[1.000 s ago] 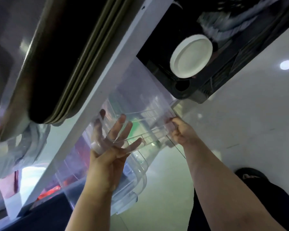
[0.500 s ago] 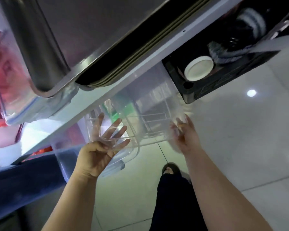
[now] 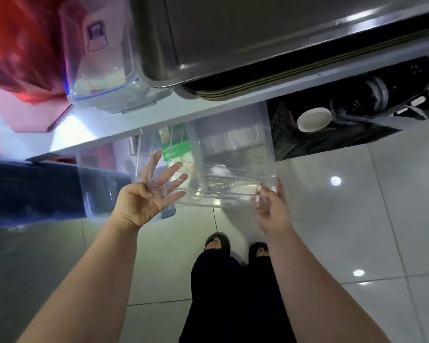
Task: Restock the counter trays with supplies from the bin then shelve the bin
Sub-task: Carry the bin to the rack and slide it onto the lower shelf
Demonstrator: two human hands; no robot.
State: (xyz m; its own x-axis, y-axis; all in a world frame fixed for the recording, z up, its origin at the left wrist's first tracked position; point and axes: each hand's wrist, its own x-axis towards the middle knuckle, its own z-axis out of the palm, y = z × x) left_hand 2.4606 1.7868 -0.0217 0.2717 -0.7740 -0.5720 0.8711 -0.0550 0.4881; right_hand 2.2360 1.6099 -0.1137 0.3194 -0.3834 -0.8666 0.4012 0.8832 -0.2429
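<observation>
A clear plastic bin (image 3: 233, 169) sits partly under the white shelf board (image 3: 208, 112), its front end sticking out toward me. Green-and-white packets show through its left side. My left hand (image 3: 144, 201) lies flat against the bin's front left corner with its fingers spread wide. My right hand (image 3: 273, 211) is at the front right corner, thumb and fingers pinching the rim.
Above the board lie a steel tray (image 3: 233, 40), stacked dark trays (image 3: 258, 87), a lidded clear container (image 3: 104, 70) and a red bag (image 3: 15, 45). A black crate (image 3: 332, 134) holding a white lid (image 3: 313, 118) is right of the bin, a blue-grey tub (image 3: 35, 191) left. My feet (image 3: 217, 241) stand on pale tiles.
The view has swung down and back, bringing the upper shelf's items and my feet into sight. Both hands stay at the bin's front corners; the left fingers have spread wider.
</observation>
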